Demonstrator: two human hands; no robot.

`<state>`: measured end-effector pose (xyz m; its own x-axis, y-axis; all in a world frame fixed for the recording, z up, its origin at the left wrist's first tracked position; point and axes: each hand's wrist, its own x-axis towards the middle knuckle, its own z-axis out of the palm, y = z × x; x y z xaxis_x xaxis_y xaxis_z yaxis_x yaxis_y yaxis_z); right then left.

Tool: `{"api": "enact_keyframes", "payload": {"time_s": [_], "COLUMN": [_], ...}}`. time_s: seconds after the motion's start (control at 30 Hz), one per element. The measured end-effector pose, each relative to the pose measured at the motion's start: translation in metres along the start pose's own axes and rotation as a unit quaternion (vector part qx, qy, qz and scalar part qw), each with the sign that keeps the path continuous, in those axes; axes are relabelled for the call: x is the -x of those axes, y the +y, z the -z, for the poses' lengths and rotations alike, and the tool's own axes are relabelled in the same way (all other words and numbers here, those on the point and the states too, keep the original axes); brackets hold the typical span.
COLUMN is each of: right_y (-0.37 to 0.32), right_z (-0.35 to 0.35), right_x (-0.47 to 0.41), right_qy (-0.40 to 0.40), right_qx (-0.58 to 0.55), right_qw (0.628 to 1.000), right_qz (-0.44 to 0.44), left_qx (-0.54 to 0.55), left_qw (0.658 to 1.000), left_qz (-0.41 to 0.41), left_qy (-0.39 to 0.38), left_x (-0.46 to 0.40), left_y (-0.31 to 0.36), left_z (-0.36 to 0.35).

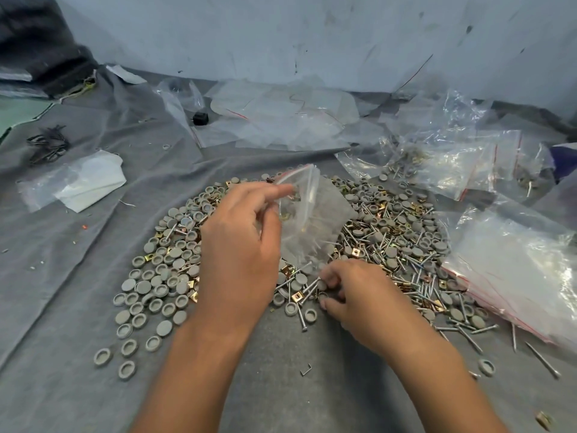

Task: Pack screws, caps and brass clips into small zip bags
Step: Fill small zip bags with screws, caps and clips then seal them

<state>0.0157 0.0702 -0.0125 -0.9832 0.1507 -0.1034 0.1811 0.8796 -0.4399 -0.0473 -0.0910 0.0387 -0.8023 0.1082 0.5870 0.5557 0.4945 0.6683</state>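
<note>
A wide heap of grey round caps (162, 276), silver screws (406, 264) and brass clips (356, 252) lies on the grey cloth. My left hand (240, 245) holds a small clear zip bag (309, 220) with a red strip above the heap, its mouth open; a few parts show inside. My right hand (349, 298) rests low on the heap's near edge, its fingers curled and pinching small parts, a screw among them.
A stack of empty zip bags (524, 276) lies at the right. Filled bags (443, 164) sit at the back right, loose plastic (281, 117) at the back. A white folded bag (81, 182) lies left. A wall stands behind.
</note>
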Motion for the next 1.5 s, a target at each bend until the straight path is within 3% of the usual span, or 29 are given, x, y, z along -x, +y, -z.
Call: {"api": "enact_keyframes", "payload": {"time_s": [0.1, 0.23, 0.4, 1.07, 1.2, 1.33, 1.43, 1.5], "right_y": [-0.003, -0.005, -0.004, 0.002, 0.001, -0.001, -0.015, -0.030], "right_z": [-0.003, -0.004, -0.004, 0.004, 0.003, 0.013, 0.033, 0.041], "right_x": [0.002, 0.003, 0.002, 0.005, 0.004, 0.002, 0.007, 0.011], "right_qy": [0.025, -0.007, -0.015, -0.037, 0.006, 0.086, 0.233, 0.294], "right_qx": [0.006, 0.021, 0.021, 0.003, -0.023, -0.126, -0.270, -0.304], "right_qw": [1.000, 1.000, 1.000, 0.998, 0.999, 0.988, 0.927, 0.884], "right_qz": [-0.002, 0.002, 0.003, 0.052, 0.033, 0.025, 0.118, 0.199], "left_qx": [-0.013, -0.061, -0.134, -0.063, -0.060, -0.063, -0.076, -0.085], "left_qw": [1.000, 0.997, 0.991, 0.994, 0.993, 0.993, 0.990, 0.984], "left_qz": [0.022, 0.003, -0.007, 0.032, 0.034, 0.025, 0.004, -0.020], "left_qy": [0.009, 0.056, -0.003, -0.087, -0.093, -0.099, -0.123, -0.154], "left_x": [0.000, 0.000, 0.003, 0.004, 0.004, 0.005, 0.005, 0.006], "left_y": [0.004, 0.004, 0.002, -0.001, 0.000, 0.000, -0.002, -0.002], "left_z": [-0.001, 0.000, -0.004, -0.009, -0.008, -0.009, -0.008, -0.009]}}
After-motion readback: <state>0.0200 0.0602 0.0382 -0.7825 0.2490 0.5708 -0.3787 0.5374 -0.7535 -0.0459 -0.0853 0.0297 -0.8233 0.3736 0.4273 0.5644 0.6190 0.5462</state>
